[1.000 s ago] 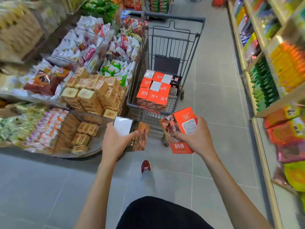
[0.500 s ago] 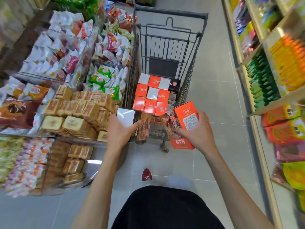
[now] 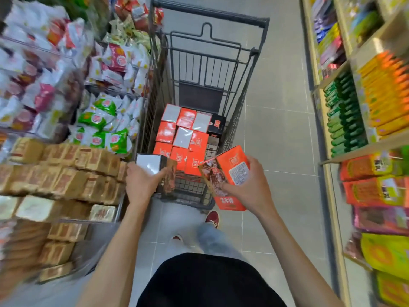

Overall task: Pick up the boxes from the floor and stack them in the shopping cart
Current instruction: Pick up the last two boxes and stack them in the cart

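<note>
Two boxes held: one per hand, both at near end of shopping cart point(image 3: 243, 85).
L hand point(image 3: 141, 185): fingers & thumb wrapped round white-topped box point(image 3: 152, 166); its dark printed side faces right. Box roughly upright, at cart's near-left corner.
R hand point(image 3: 247, 187): grasps orange box point(image 3: 232, 167) from its right side, fingertips on the printed face. Box tilted, lower end shows in front of cart's near end.
Gap: held boxes near each other, not touching.
Cart load: stacked boxes point(image 3: 183, 134), orange & white tops, packed in rows toward left wall; black box point(image 3: 217, 125) at their far-right corner.
Cart pos: in aisle on grey tile floor point(image 3: 276, 140), left side just beside snack bins point(image 3: 66, 173).
R side: shelves point(image 3: 354, 149) w/ green & orange pkgs, blurred.
Below: red shoe point(image 3: 212, 218) just behind cart's near end.
</note>
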A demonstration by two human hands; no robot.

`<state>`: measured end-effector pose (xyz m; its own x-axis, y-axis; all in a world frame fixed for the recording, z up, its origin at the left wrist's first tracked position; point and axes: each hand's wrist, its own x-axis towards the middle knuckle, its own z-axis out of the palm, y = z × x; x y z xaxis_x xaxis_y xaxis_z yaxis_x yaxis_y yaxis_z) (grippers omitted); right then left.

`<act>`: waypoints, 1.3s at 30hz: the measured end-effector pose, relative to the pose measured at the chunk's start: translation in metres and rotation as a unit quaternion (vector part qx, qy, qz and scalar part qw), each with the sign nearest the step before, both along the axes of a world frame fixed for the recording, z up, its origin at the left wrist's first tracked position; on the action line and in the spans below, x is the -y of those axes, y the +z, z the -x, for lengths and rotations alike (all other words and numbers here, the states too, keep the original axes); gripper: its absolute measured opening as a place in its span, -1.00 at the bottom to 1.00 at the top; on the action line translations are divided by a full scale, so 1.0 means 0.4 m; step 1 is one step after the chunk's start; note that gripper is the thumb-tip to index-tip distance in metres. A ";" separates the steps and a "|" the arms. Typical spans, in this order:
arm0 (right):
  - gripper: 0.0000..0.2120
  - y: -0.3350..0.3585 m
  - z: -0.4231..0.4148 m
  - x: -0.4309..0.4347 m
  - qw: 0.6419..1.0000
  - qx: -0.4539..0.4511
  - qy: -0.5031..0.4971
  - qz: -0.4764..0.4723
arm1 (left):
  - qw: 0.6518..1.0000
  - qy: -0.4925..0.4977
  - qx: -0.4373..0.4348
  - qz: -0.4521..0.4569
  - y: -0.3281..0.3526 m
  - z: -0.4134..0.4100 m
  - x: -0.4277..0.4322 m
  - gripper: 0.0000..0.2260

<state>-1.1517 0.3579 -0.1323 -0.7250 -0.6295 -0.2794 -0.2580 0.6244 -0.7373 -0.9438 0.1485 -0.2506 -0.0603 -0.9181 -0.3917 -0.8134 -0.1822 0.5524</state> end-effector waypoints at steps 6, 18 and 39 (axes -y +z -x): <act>-0.15 -0.003 0.102 0.037 0.999 -0.006 0.042 -0.025 | 0.997 -0.026 0.068 0.006 0.031 0.105 -0.018 -0.02; -0.11 -0.018 0.112 0.123 0.998 0.019 0.037 -0.051 | 0.980 -0.086 0.164 -0.078 -0.167 0.128 0.030 -0.07; -0.14 -0.117 0.029 0.215 0.989 0.050 0.029 -0.133 | 0.953 -0.132 0.227 -0.149 -0.436 0.105 0.092 -0.11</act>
<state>-1.1634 0.2718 -0.1792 -0.6504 -0.5637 -0.5091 -0.2325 0.7858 -0.5731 -0.9860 0.1115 -0.4250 -0.0353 -0.7380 -0.6739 -0.9955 -0.0331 0.0883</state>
